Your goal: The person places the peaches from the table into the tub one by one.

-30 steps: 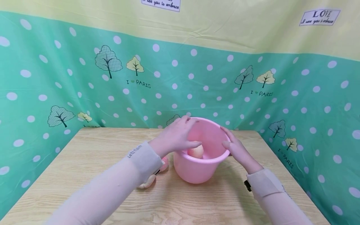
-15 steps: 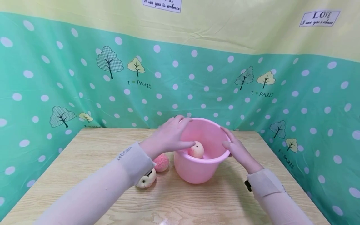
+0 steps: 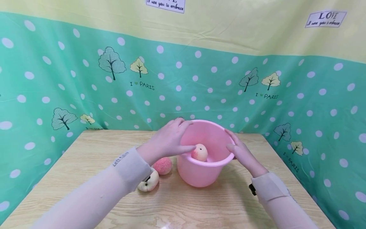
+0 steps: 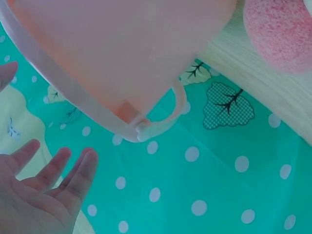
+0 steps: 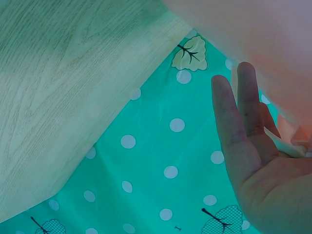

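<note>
A pink bucket [image 3: 197, 176] stands on the wooden table, its mouth facing me. In it lies a cream peach [image 3: 200, 153] with a pink blush and a dark dot. My left hand [image 3: 168, 138] is at the bucket's left rim, holding nothing; its spread fingers [image 4: 80, 173] show apart from the rim in the left wrist view. My right hand [image 3: 243, 154] holds the right rim, thumb over the edge and fingers [image 5: 228, 105] along the outside. Left of the bucket lie a pink peach [image 3: 163, 166] and a pale peach [image 3: 148, 182], partly behind my left sleeve.
The wooden table [image 3: 183, 206] extends in front of and beside the bucket. A green dotted cloth [image 3: 186, 95] hangs behind the table and on both sides. The bucket's handle [image 4: 176, 109] sticks out in the left wrist view.
My left hand and forearm have moved left, away from the peach in the bucket. More of all the peaches now shows. The right hand and bucket have hardly moved.
</note>
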`<state>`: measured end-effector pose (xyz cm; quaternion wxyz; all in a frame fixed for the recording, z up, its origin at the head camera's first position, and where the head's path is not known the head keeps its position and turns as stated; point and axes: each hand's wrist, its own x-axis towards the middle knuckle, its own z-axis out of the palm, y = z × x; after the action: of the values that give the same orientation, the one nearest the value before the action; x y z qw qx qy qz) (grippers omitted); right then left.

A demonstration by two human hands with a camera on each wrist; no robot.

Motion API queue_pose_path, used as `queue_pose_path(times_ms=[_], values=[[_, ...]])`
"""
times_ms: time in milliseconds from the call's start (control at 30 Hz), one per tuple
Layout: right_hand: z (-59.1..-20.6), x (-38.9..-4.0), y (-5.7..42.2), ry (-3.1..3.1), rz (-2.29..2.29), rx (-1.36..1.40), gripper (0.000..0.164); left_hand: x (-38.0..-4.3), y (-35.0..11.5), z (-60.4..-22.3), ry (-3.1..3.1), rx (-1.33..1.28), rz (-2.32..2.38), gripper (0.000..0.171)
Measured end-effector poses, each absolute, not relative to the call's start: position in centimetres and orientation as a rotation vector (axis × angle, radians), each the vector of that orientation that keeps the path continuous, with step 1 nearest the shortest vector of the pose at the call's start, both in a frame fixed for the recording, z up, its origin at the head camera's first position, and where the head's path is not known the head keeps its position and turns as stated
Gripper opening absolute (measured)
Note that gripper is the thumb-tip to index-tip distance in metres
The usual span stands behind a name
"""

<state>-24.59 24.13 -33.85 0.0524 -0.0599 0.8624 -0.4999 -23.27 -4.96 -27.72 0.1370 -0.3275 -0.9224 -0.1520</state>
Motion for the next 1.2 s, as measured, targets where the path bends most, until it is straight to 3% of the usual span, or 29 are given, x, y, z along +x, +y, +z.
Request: queue_pose_path(times_ms=[1200], values=[[-34.0,-24.8,24.1,2.627,-1.536,-0.197,0.069,-22.4,-9.4,-29.1,-2.638,-0.840,-0.552,0.074]])
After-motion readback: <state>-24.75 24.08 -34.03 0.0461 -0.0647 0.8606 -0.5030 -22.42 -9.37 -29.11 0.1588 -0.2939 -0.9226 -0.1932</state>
